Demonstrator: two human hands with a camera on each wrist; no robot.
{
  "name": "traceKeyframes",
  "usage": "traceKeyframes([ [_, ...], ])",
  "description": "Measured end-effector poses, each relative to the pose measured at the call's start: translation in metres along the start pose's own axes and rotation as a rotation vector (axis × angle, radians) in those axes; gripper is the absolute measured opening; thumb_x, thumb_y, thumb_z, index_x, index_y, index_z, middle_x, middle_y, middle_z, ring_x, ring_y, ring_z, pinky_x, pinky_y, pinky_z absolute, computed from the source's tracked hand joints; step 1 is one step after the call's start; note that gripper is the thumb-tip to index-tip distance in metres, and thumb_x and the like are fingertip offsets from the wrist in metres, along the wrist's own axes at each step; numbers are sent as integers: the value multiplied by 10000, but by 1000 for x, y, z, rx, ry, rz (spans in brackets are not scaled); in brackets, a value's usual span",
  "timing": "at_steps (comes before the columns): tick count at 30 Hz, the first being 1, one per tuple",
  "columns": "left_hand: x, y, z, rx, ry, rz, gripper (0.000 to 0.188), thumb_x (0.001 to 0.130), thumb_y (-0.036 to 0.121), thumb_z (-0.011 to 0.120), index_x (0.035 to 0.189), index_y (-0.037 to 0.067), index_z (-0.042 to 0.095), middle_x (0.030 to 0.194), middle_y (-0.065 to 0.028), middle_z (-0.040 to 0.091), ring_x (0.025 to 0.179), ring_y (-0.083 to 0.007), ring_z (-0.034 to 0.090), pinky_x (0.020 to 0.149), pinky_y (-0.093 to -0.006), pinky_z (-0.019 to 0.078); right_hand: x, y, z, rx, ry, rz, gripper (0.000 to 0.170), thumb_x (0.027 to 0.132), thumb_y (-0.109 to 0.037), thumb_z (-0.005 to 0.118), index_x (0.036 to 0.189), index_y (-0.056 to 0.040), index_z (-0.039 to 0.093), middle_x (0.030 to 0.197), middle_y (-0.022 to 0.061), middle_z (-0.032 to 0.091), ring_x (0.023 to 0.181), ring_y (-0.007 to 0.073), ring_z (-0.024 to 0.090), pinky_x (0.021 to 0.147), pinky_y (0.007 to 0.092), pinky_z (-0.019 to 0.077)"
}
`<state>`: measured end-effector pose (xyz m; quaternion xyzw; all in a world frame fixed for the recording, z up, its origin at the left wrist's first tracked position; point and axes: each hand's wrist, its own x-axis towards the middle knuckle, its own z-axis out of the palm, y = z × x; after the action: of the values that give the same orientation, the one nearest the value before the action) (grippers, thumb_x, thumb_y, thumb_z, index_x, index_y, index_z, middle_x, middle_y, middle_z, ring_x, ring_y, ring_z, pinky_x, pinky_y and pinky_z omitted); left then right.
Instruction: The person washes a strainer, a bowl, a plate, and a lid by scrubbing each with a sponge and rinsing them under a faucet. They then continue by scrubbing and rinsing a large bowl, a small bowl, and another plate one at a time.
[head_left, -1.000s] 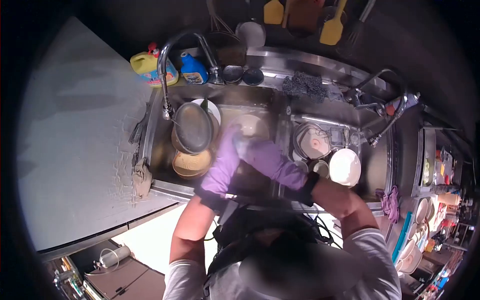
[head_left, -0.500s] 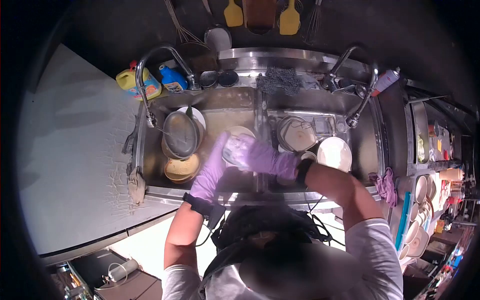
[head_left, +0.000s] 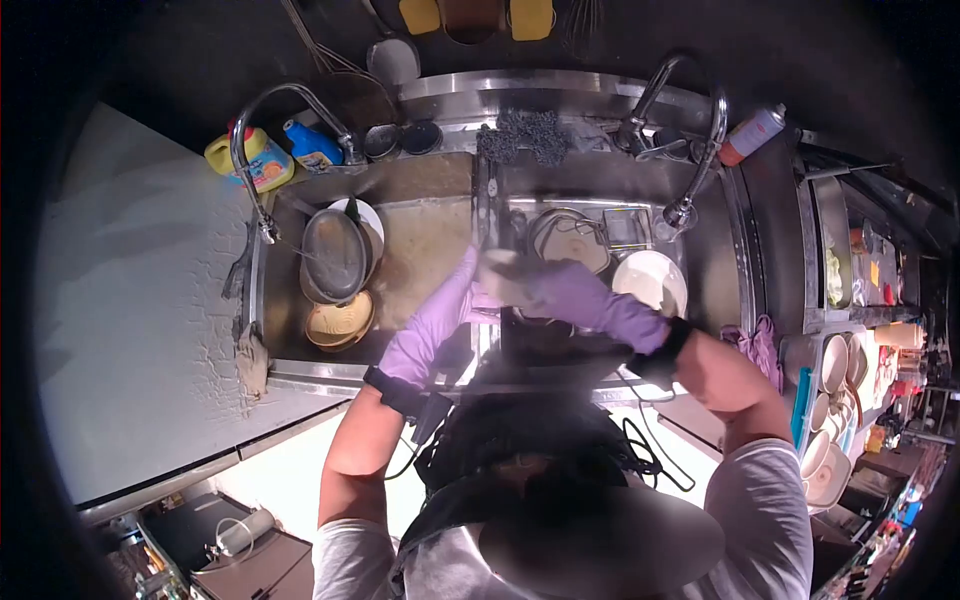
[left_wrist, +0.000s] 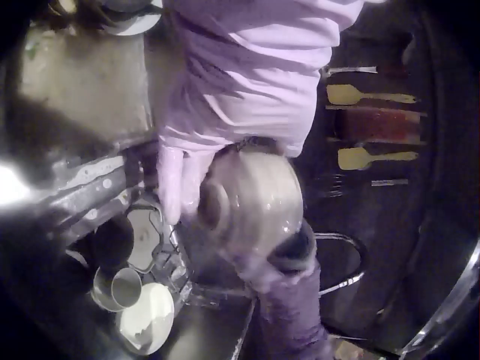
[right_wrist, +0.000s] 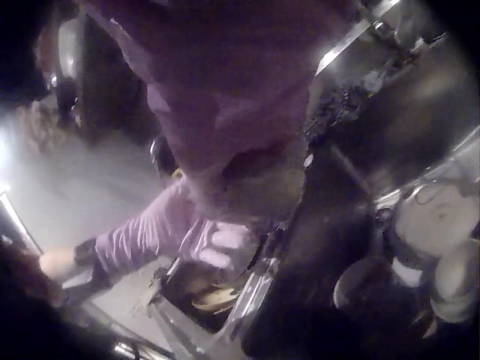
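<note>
Over the divider between the two basins, my gloved left hand (head_left: 455, 285) holds a pale bowl (head_left: 503, 272). The left wrist view shows the bowl (left_wrist: 270, 199) tipped on its side, its foot ring facing left and gloved fingers (left_wrist: 172, 184) beside it. My gloved right hand (head_left: 575, 292) is at the bowl's other side. A dark scrub pad (left_wrist: 294, 249) shows between that hand and the bowl's rim. In the right wrist view a brownish patch of the pad (right_wrist: 262, 180) shows under the right hand; its fingers are mostly hidden.
Pans and a white plate stack in the left basin, with a yellowish dish (head_left: 340, 320) in front. The right basin holds a white bowl (head_left: 650, 283), a squarish dish (head_left: 577, 245) and wire racks. Taps (head_left: 268, 230) arch over both basins. Detergent bottles (head_left: 262, 165) stand behind.
Both hands have moved from over the left basin rightward to the divider, carrying the bowl. The bowl has turned from facing up to lying on its side. The head view has shifted.
</note>
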<state>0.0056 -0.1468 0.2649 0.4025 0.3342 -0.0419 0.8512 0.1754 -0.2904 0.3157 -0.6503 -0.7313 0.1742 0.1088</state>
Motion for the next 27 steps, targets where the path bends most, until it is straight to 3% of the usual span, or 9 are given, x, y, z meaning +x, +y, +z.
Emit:
traceKeyframes([
  [3,-10,7,-13,105,86,121,693,886,588,332,1339,65,317,1163,-173,518,1038,-245,542,854,-395,481,-32,38,3,295,-206,151,304,774,-307,628,966,-72,605,831,109,640,813,262,621,700,364,494],
  [5,-19,3,-39,95,195,188,661,896,553,367,1343,67,328,1209,-169,504,1089,-254,511,892,-399,423,-46,68,42,416,-376,16,314,779,-344,616,984,-107,620,852,106,649,812,269,625,707,374,493],
  [11,-74,-8,-86,136,476,135,375,900,361,519,1142,76,549,963,-54,637,838,-142,624,696,-267,502,-41,79,145,80,-556,-122,304,801,-338,588,1000,-111,626,870,104,653,809,269,627,720,364,490],
  [14,-98,-7,-112,259,526,48,338,896,325,536,1130,84,561,945,-40,637,816,-131,623,677,-258,500,-40,73,150,-17,-557,-114,305,812,-320,584,1012,-93,617,874,105,652,805,265,624,727,351,488],
  [18,-143,13,-205,506,535,270,290,901,310,532,1057,76,603,916,-36,635,821,-130,593,732,-279,484,-21,79,112,28,-574,-79,307,826,-298,578,1028,-68,606,880,107,651,800,260,621,735,335,486],
  [20,-181,58,-222,448,652,285,348,884,358,544,1079,74,591,916,-33,621,818,-131,574,729,-294,469,6,65,64,245,-525,-40,307,833,-286,575,1035,-56,601,883,107,650,797,257,620,740,327,485],
  [22,-213,102,-232,397,744,394,388,864,397,562,1086,80,583,906,-30,625,815,-137,583,699,-306,466,42,30,14,777,-422,169,333,829,-151,626,1150,-83,569,970,34,649,892,97,587,810,257,465],
  [24,-231,148,-273,605,695,444,371,882,374,533,1126,97,568,966,-35,635,866,-137,591,740,-285,438,87,-22,-44,1006,-332,144,388,839,-178,626,1198,-63,529,1072,42,610,949,134,580,868,272,452],
  [27,-235,208,-311,549,713,485,350,892,356,516,1116,94,579,959,-38,635,852,-125,592,738,-270,429,151,-78,-76,1528,-57,268,460,894,-313,531,1218,10,478,1092,73,597,986,154,576,863,293,470],
])
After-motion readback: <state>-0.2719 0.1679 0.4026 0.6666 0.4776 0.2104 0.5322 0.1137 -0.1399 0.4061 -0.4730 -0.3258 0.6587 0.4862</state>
